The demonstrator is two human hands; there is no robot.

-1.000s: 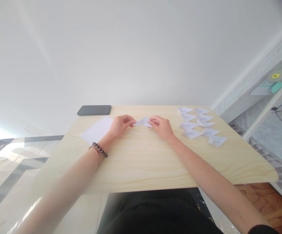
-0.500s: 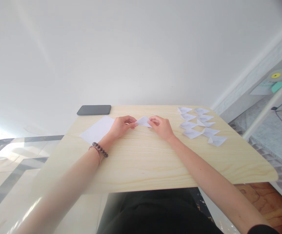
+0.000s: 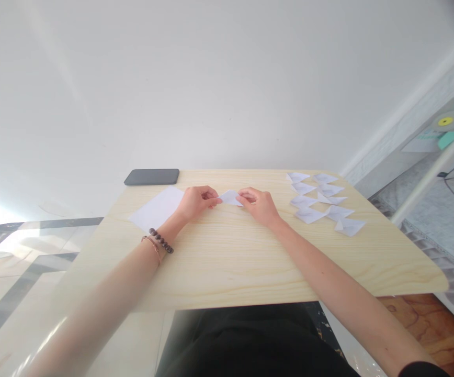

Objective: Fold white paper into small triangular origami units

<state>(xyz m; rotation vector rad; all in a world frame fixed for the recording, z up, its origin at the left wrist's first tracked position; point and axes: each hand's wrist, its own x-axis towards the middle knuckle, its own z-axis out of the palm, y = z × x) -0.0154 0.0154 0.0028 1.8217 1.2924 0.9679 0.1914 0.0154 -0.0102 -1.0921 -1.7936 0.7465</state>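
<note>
Between my hands is a small piece of folded white paper (image 3: pixel 230 197), pointed at the top, held just above or on the table. My left hand (image 3: pixel 198 201) pinches its left corner between thumb and fingers. On the other side, my right hand (image 3: pixel 259 203) grips the right end, its fingertips covering that edge. A larger flat sheet of white paper (image 3: pixel 157 208) lies left of my left hand, partly behind the wrist. To the right, several folded white paper shapes (image 3: pixel 305 201) stand in two rough columns.
A dark phone (image 3: pixel 151 177) lies at the back left of the light wooden table (image 3: pixel 227 267), by the white wall. Off the table's right side stands a pale pole (image 3: pixel 421 183). The table's front edge runs just before my lap.
Both hands keep hold of the folded paper, and its outline has altered slightly, with the right fingertips shifted a little left. The other papers and the phone stay put.
</note>
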